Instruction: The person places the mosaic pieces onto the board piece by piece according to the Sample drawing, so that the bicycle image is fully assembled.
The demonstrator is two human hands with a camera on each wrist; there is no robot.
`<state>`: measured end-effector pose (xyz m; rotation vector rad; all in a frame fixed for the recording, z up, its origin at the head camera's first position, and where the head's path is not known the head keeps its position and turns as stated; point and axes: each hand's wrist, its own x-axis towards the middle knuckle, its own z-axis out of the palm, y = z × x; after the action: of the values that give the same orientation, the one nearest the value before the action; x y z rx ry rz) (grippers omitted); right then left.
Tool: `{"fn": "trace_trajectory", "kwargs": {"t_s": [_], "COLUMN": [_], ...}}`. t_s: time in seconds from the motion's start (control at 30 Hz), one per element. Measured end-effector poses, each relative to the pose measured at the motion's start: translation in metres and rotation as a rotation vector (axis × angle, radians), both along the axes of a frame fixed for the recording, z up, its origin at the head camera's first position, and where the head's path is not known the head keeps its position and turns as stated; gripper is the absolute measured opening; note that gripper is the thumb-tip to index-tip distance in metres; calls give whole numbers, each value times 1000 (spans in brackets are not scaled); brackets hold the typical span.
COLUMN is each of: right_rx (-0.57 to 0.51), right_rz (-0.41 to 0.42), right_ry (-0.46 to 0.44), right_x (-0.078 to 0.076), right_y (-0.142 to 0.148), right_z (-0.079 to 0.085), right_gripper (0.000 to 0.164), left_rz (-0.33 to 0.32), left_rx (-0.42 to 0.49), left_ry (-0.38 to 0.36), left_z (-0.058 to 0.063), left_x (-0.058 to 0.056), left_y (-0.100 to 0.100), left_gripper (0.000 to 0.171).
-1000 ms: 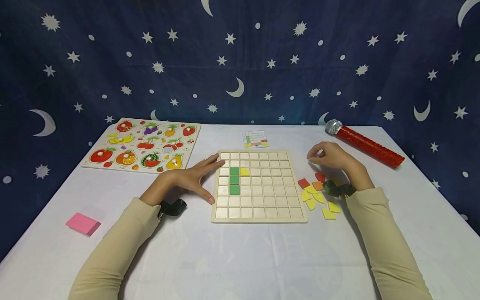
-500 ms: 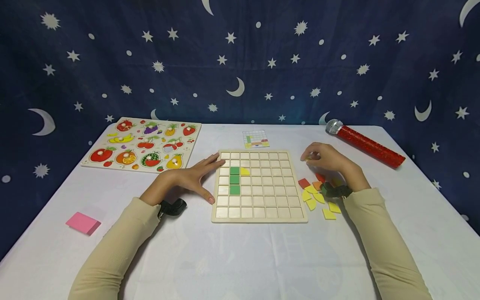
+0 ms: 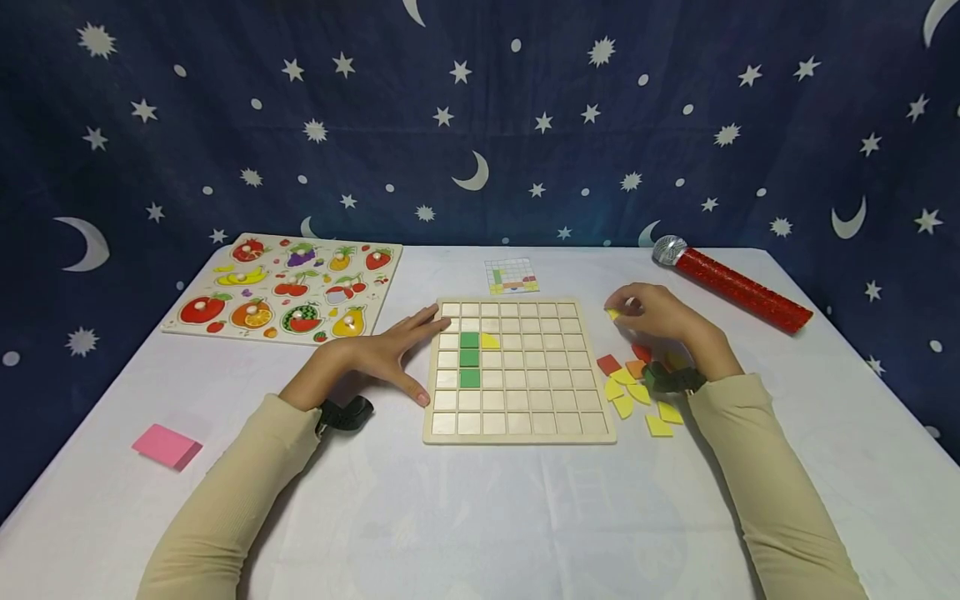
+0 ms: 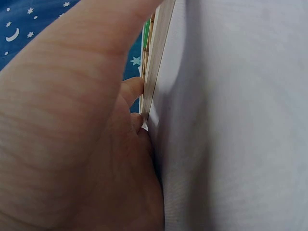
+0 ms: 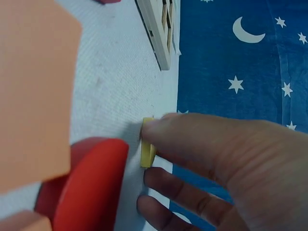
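A wooden grid board (image 3: pixel 517 425) lies in the middle of the table. Green square tiles (image 3: pixel 469 358) fill several cells of one column, with a yellow quarter-circle tile (image 3: pixel 490 342) beside the top one. My left hand (image 3: pixel 386 354) rests at the board's left edge, fingers spread, thumb and fingertips on the rim. To the right of the board, my right hand (image 3: pixel 656 312) pinches a small yellow tile (image 5: pixel 146 144) between thumb and fingers, close over the cloth. Loose yellow tiles (image 3: pixel 623 406), red tiles (image 3: pixel 608 365) and an orange tile (image 3: pixel 635 369) lie below that hand.
A small pattern card (image 3: pixel 512 277) lies behind the board. At the back left is a fruit puzzle board (image 3: pixel 285 292), and a red glittery microphone-shaped tube (image 3: pixel 738 287) lies at the back right. A folded pink paper (image 3: pixel 167 447) sits at the left.
My right hand has shifted slightly left toward the board, and a yellow tile now shows at its fingertips. The left hand has stayed in place.
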<state>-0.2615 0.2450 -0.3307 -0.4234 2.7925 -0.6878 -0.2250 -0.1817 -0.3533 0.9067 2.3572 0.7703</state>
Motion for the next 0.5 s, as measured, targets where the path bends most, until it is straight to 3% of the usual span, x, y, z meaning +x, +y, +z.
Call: {"fn": "trace_trajectory", "kwargs": {"t_s": [0.33,0.5], "right_rx": [-8,-8], "right_rz": [-11,38], "right_ry": [3,18], "right_x": [1,2], "right_y": [-3,-3], "right_z": [0,1], "right_gripper": [34,31], "left_rz": [1,0], "left_rx": [11,10], "left_ry": [-10,-6], "left_z": [3,3], "left_x": [3,2], "left_y": [1,1], "left_gripper": [126,126]}}
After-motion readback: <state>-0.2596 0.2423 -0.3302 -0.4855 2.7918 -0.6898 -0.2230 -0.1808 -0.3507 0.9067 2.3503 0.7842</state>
